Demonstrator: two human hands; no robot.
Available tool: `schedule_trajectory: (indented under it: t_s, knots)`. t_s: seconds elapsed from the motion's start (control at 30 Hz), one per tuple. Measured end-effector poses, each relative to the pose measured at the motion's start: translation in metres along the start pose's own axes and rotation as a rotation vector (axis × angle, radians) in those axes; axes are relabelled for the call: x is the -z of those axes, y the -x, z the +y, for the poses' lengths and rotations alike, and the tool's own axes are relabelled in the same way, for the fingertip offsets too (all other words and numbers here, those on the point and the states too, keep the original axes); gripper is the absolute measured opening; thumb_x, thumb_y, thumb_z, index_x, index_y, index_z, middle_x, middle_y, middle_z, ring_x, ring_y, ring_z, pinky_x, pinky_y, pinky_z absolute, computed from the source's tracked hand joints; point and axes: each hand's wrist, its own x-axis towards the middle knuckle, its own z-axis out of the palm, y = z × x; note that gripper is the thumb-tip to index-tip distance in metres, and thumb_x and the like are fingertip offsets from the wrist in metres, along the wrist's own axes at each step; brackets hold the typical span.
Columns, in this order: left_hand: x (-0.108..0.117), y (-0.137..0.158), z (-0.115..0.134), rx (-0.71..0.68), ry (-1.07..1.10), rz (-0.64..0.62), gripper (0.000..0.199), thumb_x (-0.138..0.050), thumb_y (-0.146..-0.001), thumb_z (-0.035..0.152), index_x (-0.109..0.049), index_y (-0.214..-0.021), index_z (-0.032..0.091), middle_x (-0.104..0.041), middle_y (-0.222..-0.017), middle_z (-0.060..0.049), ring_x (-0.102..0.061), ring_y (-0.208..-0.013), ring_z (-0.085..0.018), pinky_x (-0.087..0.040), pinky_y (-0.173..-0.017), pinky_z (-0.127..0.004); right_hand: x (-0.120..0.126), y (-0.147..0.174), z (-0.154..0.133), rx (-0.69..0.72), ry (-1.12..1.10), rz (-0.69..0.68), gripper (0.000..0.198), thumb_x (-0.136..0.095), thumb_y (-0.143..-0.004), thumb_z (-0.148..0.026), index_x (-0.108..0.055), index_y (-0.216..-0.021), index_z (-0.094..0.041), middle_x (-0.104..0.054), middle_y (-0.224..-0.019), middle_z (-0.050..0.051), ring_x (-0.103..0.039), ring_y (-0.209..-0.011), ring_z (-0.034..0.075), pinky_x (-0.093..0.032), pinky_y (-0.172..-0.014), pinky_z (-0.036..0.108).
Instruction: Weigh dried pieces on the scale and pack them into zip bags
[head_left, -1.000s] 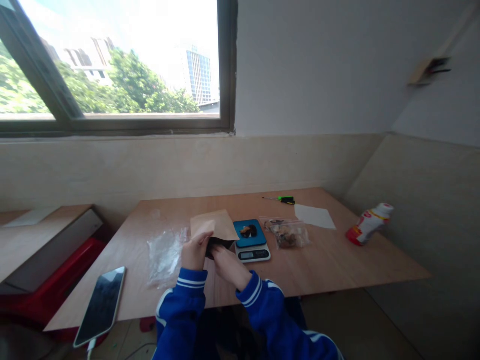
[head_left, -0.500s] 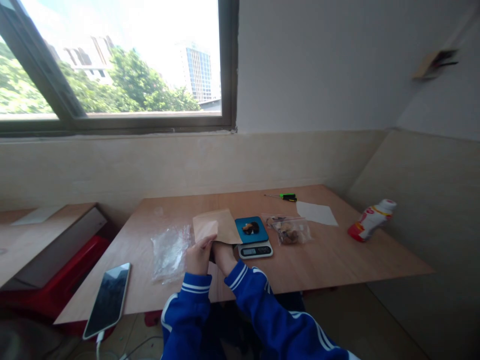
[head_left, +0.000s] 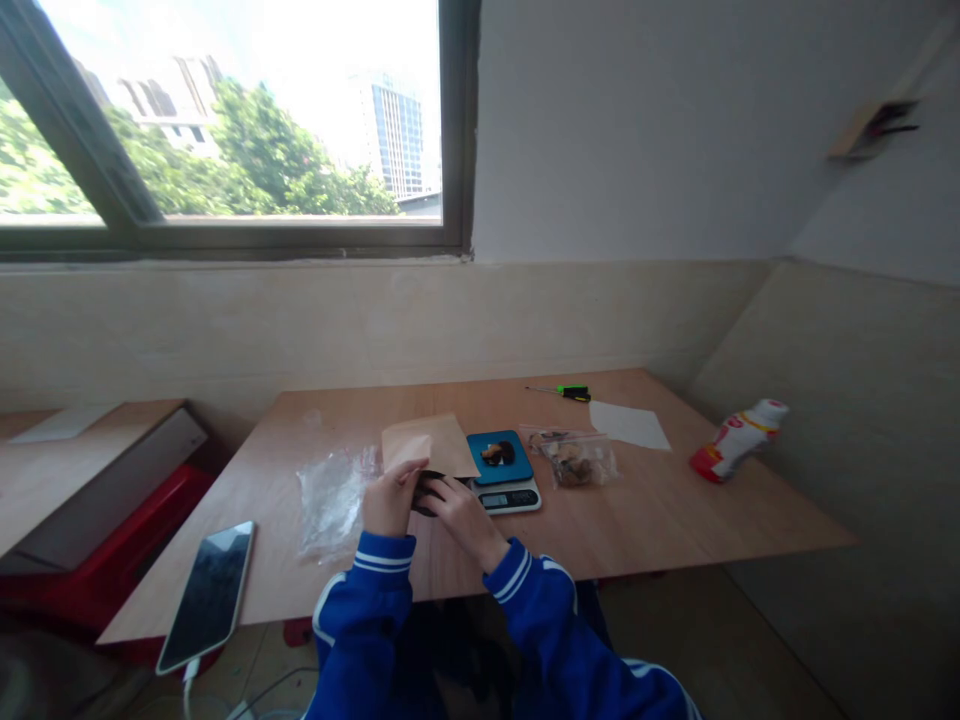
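A light brown kraft paper bag [head_left: 439, 440] lies with its mouth toward me. My left hand [head_left: 391, 498] pinches its near left edge, thumb on top. My right hand [head_left: 461, 510] is at the mouth, its curled fingers against the near edge, where a dark opening shows. Fingertips there are partly hidden. Just right of the bag, a kitchen scale [head_left: 534, 462] with a blue platform carries a few brown dried pieces [head_left: 496, 453]; its display is too small to read. Clear zip bags [head_left: 581, 462] of similar brown pieces lie beside the scale.
A crumpled clear plastic bag [head_left: 334, 505] lies left of my hands. A phone [head_left: 208, 597] with a cable overhangs the table's left edge. Farther back are a green-black screwdriver [head_left: 571, 392] and white paper [head_left: 628, 425]. A red-white bottle [head_left: 739, 440] stands at right.
My right hand has drawn back out of the paper bag, so its fingers now show at the mouth. My left hand keeps its hold. The view has shifted slightly.
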Motion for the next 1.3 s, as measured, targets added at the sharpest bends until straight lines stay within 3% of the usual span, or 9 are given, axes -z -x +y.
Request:
schedule_trajectory:
  t_s: [0.17,0.27,0.4,0.53,0.63,0.77,0.97,1.2,1.3]
  knots:
    - [0.002,-0.004,-0.001,-0.015,-0.028,0.002,0.021,-0.061,-0.082,0.017,-0.075,-0.093,0.028,-0.076,-0.076,0.003,-0.072,-0.072,-0.016,-0.051,-0.06,-0.02,0.011,0.014,0.01,0.008,-0.134,0.095,0.027,-0.044,-0.096,-0.019,-0.066,-0.111,-0.022,-0.061,-0.125,0.005,-0.057,-0.114,0.016,-0.051,-0.098,0.031]
    - [0.003,-0.01,-0.002,-0.022,-0.048,0.003,0.02,-0.062,-0.082,0.019,-0.075,-0.094,0.029,-0.076,-0.077,0.002,-0.072,-0.075,-0.018,-0.051,-0.062,-0.021,0.021,0.019,0.011,-0.063,-0.266,0.156,0.031,-0.041,-0.097,-0.02,-0.064,-0.116,-0.025,-0.059,-0.129,0.004,-0.056,-0.117,0.015,-0.049,-0.1,0.032]
    - [0.003,-0.022,-0.003,-0.031,-0.082,0.021,0.019,-0.062,-0.082,0.023,-0.074,-0.095,0.03,-0.076,-0.079,0.001,-0.072,-0.078,-0.02,-0.05,-0.063,-0.023,0.029,0.021,0.017,-0.277,-0.407,0.47,0.028,-0.045,-0.095,-0.02,-0.07,-0.106,-0.026,-0.066,-0.119,0.005,-0.061,-0.111,0.018,-0.05,-0.098,0.036]
    - [0.004,-0.029,-0.003,-0.04,-0.108,0.042,0.019,-0.063,-0.082,0.024,-0.075,-0.094,0.03,-0.076,-0.079,-0.001,-0.072,-0.082,-0.021,-0.05,-0.065,-0.024,0.026,0.035,0.048,-0.523,-0.463,0.739,0.02,-0.054,-0.09,-0.025,-0.071,-0.099,-0.02,-0.072,-0.104,0.009,-0.066,-0.101,0.022,-0.053,-0.092,0.04]
    - [0.006,-0.03,-0.004,-0.045,-0.11,0.05,0.018,-0.062,-0.082,0.025,-0.075,-0.094,0.03,-0.076,-0.081,-0.001,-0.072,-0.082,-0.021,-0.05,-0.065,-0.024,0.018,0.058,0.081,-0.633,-0.478,0.663,0.024,-0.052,-0.09,-0.029,-0.069,-0.101,-0.016,-0.072,-0.104,0.012,-0.068,-0.098,0.023,-0.055,-0.086,0.039]
    - [0.004,-0.029,-0.005,-0.051,-0.104,0.054,0.018,-0.062,-0.083,0.025,-0.075,-0.094,0.03,-0.077,-0.083,-0.001,-0.072,-0.082,-0.021,-0.05,-0.065,-0.023,0.008,0.081,0.109,-0.604,-0.444,0.466,0.026,-0.049,-0.088,-0.028,-0.071,-0.096,-0.016,-0.073,-0.099,0.012,-0.069,-0.092,0.023,-0.058,-0.079,0.038]
    - [0.003,-0.026,-0.005,-0.051,-0.094,0.047,0.018,-0.063,-0.081,0.023,-0.075,-0.093,0.03,-0.076,-0.08,0.001,-0.072,-0.081,-0.019,-0.05,-0.064,-0.022,0.003,0.067,0.118,-0.525,-0.39,0.341,0.041,-0.044,-0.084,-0.015,-0.064,-0.118,-0.021,-0.068,-0.116,0.008,-0.063,-0.106,0.021,-0.05,-0.095,0.039]
    - [0.007,-0.024,-0.009,-0.048,-0.096,0.045,0.018,-0.063,-0.081,0.022,-0.075,-0.091,0.031,-0.076,-0.078,0.002,-0.072,-0.08,-0.019,-0.05,-0.064,-0.022,0.0,0.075,0.143,-0.64,-0.232,0.417,0.039,-0.044,-0.087,-0.023,-0.058,-0.123,-0.015,-0.065,-0.102,0.014,-0.064,-0.084,0.023,-0.055,-0.075,0.04]
    - [0.004,-0.024,-0.008,-0.048,-0.09,0.045,0.019,-0.062,-0.081,0.022,-0.075,-0.093,0.031,-0.076,-0.08,0.002,-0.072,-0.082,-0.02,-0.05,-0.065,-0.023,0.004,0.083,0.15,-0.662,-0.177,0.436,0.036,-0.044,-0.087,-0.027,-0.058,-0.118,-0.013,-0.064,-0.101,0.016,-0.063,-0.089,0.025,-0.054,-0.078,0.043]
